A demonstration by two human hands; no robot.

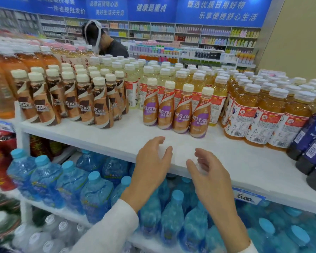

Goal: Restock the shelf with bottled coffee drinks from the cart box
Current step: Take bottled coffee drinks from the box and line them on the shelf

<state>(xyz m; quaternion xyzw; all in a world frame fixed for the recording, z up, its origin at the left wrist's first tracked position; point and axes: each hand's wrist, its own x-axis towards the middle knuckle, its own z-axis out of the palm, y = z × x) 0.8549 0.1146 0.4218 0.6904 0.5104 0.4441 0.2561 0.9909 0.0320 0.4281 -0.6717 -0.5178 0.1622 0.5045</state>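
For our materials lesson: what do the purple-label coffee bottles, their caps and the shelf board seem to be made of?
Purple-label coffee bottles: probably plastic under a glossy printed sleeve that catches highlights. Caps: cream, ridged, matte, likely plastic. Shelf board: smooth plain white, perhaps painted metal or laminate; unclear.

Four purple-label coffee bottles (175, 108), two hands (181, 165)

White shelf (117, 136), coffee bottles (177, 110) upright

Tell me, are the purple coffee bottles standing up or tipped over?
Standing up. All four purple coffee bottles sit on the shelf, caps on top.
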